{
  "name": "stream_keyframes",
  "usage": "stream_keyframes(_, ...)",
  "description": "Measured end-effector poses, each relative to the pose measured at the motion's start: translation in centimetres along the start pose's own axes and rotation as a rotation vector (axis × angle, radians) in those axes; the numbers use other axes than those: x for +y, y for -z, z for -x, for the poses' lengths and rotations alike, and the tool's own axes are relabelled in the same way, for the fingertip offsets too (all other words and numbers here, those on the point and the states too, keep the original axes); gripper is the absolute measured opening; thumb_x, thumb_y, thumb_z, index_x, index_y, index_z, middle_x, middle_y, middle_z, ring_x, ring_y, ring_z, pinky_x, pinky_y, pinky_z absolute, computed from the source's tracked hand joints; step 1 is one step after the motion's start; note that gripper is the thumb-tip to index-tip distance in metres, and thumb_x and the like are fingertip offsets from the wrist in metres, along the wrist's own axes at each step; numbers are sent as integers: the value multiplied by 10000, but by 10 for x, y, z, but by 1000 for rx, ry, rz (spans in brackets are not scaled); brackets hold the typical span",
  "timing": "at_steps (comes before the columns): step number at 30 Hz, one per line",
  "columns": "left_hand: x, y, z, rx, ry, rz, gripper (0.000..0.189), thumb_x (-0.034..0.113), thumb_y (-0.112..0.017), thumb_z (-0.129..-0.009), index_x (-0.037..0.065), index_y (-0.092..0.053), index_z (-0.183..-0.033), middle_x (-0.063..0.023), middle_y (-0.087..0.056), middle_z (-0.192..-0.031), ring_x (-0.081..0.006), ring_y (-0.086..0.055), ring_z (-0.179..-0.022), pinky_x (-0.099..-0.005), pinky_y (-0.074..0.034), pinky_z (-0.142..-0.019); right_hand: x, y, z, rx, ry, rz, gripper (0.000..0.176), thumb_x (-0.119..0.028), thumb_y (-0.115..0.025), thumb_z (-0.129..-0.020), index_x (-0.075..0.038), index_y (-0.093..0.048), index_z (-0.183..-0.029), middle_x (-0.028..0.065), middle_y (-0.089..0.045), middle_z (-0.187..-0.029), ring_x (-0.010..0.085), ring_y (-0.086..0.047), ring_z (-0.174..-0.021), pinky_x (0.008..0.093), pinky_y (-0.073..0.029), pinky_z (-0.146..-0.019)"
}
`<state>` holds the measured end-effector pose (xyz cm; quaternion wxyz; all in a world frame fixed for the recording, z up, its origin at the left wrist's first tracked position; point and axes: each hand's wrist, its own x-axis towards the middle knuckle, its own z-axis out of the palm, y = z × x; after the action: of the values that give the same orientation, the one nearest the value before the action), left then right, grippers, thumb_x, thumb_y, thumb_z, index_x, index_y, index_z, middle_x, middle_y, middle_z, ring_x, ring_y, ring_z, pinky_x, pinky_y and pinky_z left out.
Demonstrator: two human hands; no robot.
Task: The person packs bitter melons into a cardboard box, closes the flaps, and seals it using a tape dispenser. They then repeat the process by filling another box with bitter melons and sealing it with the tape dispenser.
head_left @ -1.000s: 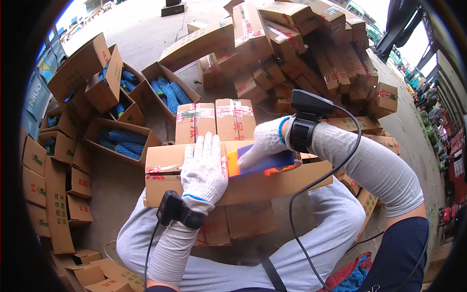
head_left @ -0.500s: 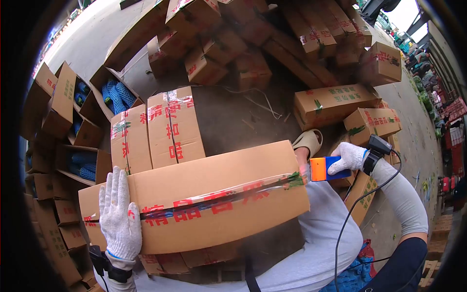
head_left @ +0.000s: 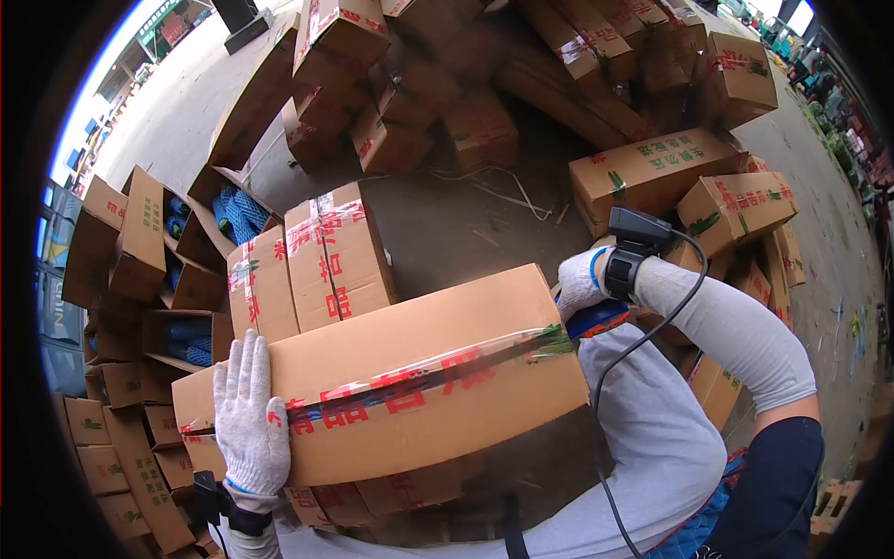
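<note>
A long cardboard box (head_left: pixel 419 326) with red lettering lies across my lap. Clear tape runs along its seam. My left hand (head_left: pixel 250 419), in a white knit glove, presses flat on the box's left end, fingers stretched out and holding nothing. My right hand (head_left: pixel 579 281), gloved too, is at the box's right end, closed on a blue-and-orange tape dispenser (head_left: pixel 599 320). Much of the dispenser is hidden behind the hand and box. Beyond the box stand two closed cartons (head_left: pixel 335 252) side by side, also taped and printed in red.
Open cartons (head_left: pixel 191 337) on the left hold things in blue netting. A heap of closed boxes (head_left: pixel 577 42) lies at the far side, and further boxes (head_left: pixel 652 168) are stacked at the right. A white strap (head_left: pixel 517 191) lies on the floor.
My right hand has moved left with the tape dispenser, from beside the box to against its right end, and its wrist has turned. My left hand still presses on the box. The view has shifted slightly.
</note>
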<state>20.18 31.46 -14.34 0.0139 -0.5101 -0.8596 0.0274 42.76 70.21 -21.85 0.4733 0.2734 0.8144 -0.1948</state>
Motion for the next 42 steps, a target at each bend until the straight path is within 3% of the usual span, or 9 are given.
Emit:
stream_keyframes(4,2,4,6,90,-124,51,571,320,-432,-1017,4,-429,-1493,-194,-427,-1549,-358,-370,-1459,-516,-216,-1225,-2,8,-16,-91,101,160,492,-509,-631,-897,-88,-750,-1122,72,-758,-1002,208,-731,-876,356,-561,-779)
stream_keyframes(16,-7,3,9,171,-185,52,562,384,-476,-1019,30,-479,-1455,-191,-472,-1516,-365,-449,-1402,-537,-309,-1166,4,29,-91,0,352,705,547,-526,-465,-984,-144,-665,-1320,92,-685,-1293,227,-648,-1183,416,-497,-979)
stream_keyframes(20,-14,1,9,183,-193,91,560,386,-479,-1020,36,-473,-1456,-176,-467,-1524,-355,-453,-1399,-533,-322,-1161,2,36,-104,-197,215,660,552,-526,-462,-1002,-126,-630,-1344,118,-662,-1293,266,-629,-1171,404,-470,-994)
stream_keyframes(25,-20,4,10,220,-185,118,539,364,-483,-1021,34,-480,-1447,-185,-487,-1505,-357,-461,-1393,-534,-318,-1162,5,-26,-104,28,-35,241,557,-526,-564,-967,-44,-677,-1222,147,-711,-1120,258,-684,-999,383,-521,-857)
stream_keyframes(29,-14,4,10,212,-213,180,496,325,-471,-1024,18,-523,-1411,-204,-509,-1479,-365,-477,-1378,-522,-317,-1164,41,-130,-36,405,-221,-579,582,-526,-646,-939,21,-714,-1126,169,-750,-981,252,-728,-862,366,-562,-749)
stream_keyframes(32,-13,-2,9,345,-165,344,422,295,-497,-1020,-13,-638,-1271,-222,-646,-1293,-383,-576,-1265,-512,-363,-1133,50,-182,72,806,134,-1375,476,-451,-720,-921,16,-742,-1008,94,-747,-862,130,-700,-715,270,-550,-651)
stream_keyframes(35,40,7,29,443,-20,944,438,293,-450,-1068,-56,-679,-1200,-236,-708,-1158,-341,-662,-1163,-446,-449,-1072,9,-220,181,1008,465,-1542,527,-446,-763,-897,29,-693,-1114,69,-732,-858,118,-692,-731,252,-556,-669)
stream_keyframes(38,148,31,46,-28,-248,1736,577,392,-365,-1102,-73,-512,-1410,-219,-641,-1311,-280,-595,-1260,-384,-385,-1130,-38,-261,223,1015,733,-1600,593,-427,-838,-822,32,-672,-1157,84,-735,-891,152,-707,-771,254,-563,-704)
stream_keyframes(42,247,35,59,-696,-291,2265,583,422,-386,-1100,-39,-499,-1439,-140,-589,-1389,-204,-546,-1281,-332,-370,-1136,-77,-295,213,1118,567,-1504,507,-378,-870,-798,7,-708,-1085,57,-735,-846,118,-677,-781,285,-546,-723)
